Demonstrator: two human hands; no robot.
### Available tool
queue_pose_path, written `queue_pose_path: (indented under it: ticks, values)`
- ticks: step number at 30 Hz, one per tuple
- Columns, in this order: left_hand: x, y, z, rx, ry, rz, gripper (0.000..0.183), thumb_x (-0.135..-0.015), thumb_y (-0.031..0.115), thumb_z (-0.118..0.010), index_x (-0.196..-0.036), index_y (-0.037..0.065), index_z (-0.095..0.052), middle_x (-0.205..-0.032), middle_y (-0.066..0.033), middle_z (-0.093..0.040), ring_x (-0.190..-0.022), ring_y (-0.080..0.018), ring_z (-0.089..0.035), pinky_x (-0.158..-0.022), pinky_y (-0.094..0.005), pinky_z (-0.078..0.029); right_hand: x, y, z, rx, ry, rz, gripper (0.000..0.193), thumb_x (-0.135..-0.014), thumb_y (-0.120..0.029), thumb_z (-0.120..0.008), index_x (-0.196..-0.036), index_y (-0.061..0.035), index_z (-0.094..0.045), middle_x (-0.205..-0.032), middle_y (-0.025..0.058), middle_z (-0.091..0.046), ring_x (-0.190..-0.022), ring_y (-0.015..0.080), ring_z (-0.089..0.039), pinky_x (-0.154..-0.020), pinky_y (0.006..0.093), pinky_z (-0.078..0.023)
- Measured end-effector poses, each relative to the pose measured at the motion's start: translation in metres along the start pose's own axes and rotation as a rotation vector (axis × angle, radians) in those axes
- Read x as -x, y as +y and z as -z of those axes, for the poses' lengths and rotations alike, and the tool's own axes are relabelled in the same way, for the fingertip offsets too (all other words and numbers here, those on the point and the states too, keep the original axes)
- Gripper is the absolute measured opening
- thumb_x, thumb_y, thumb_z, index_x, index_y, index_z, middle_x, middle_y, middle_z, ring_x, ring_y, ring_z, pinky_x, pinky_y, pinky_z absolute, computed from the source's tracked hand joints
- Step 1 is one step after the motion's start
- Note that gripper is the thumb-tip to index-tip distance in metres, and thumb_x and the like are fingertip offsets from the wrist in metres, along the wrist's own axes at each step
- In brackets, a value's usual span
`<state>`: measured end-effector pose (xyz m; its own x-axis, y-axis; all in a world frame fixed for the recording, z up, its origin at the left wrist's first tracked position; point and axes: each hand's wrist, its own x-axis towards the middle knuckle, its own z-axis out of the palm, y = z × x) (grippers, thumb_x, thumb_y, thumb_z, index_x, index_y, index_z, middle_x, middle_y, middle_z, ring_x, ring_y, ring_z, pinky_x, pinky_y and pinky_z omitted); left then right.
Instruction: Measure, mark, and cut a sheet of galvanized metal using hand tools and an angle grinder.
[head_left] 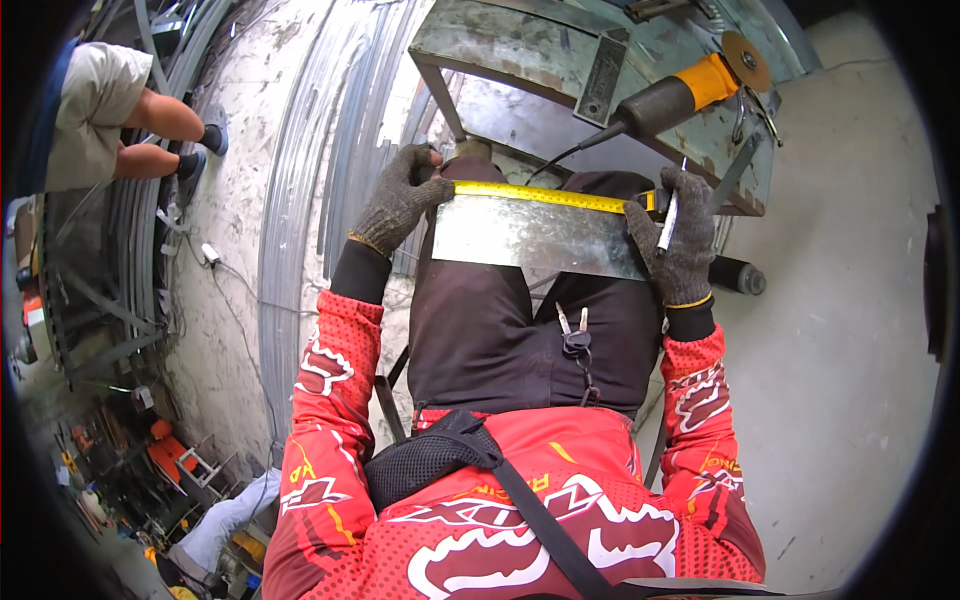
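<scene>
A shiny rectangular metal sheet (530,236) lies across my thighs. Along its far edge runs the yellow blade of a tape measure (540,196), pulled out straight. My left hand (395,205), in a dark grey knit glove, pinches the blade's end at the sheet's far left corner. At the right end, my right hand (686,245), gloved alike, grips the tape's case and the sheet's edge. A slim silver pen (668,224) is also held in that hand, pointing away from me. The fingers under the sheet are hidden.
Ahead stands a worn metal table (500,45) bearing an orange-and-black angle grinder (680,95) and a flat metal bar (604,75). Long metal profiles (300,170) lie on the floor to the left. Another person's legs (150,130) are at far left; tools clutter the lower left.
</scene>
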<state>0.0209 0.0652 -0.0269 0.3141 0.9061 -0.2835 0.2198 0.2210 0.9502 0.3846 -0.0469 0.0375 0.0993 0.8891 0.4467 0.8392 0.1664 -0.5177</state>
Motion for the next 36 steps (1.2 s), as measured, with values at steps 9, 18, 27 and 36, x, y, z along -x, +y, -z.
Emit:
queue_pose_path:
  ticks: [9, 18, 27, 36]
  values:
    - [0.001, 0.005, -0.004, 0.068, -0.052, 0.042, 0.019, -0.091, 0.009, -0.076, -0.107, 0.004, -0.069, -0.097, -0.0001, -0.068, -0.091, -0.0092, -0.06, -0.084, -0.0275, -0.051, -0.002, 0.015, -0.001, 0.004, -0.025, 0.016, 0.054, -0.076, -0.014, -0.089, -0.121, -0.0012, -0.062, -0.112, 0.0169, -0.064, -0.1, 0.0345, -0.065, -0.091, 0.0438, -0.053]
    - [0.001, 0.007, -0.004, -0.048, -0.051, 0.032, 0.018, -0.091, 0.008, -0.077, -0.106, 0.003, -0.069, -0.093, -0.0007, -0.068, -0.086, -0.0084, -0.06, -0.08, -0.0266, -0.052, -0.007, 0.011, 0.001, 0.028, -0.049, -0.007, 0.057, -0.077, -0.011, -0.088, -0.126, -0.0028, -0.06, -0.109, 0.0152, -0.063, -0.098, 0.032, -0.065, -0.089, 0.0422, -0.053]
    - [-0.007, 0.02, -0.004, -0.318, -0.116, -0.135, 0.02, -0.09, 0.005, -0.077, -0.108, 0.0, -0.071, -0.104, -0.0061, -0.064, -0.096, -0.0146, -0.065, -0.087, -0.0304, -0.053, -0.001, 0.011, 0.0, 0.041, -0.014, -0.065, 0.064, -0.077, -0.015, -0.09, -0.13, -0.0012, -0.058, -0.117, 0.0168, -0.064, -0.108, 0.0334, -0.064, -0.095, 0.043, -0.053]
    - [-0.013, 0.055, -0.019, -0.658, -0.041, -0.374, 0.023, -0.078, 0.008, -0.081, -0.099, 0.0, -0.075, -0.097, -0.0121, -0.065, -0.09, -0.0262, -0.065, -0.085, -0.0387, -0.053, 0.003, 0.011, -0.008, 0.047, 0.071, -0.038, 0.064, -0.075, -0.015, -0.09, -0.13, -0.003, -0.06, -0.121, 0.0162, -0.064, -0.112, 0.0334, -0.064, -0.098, 0.0432, -0.052]
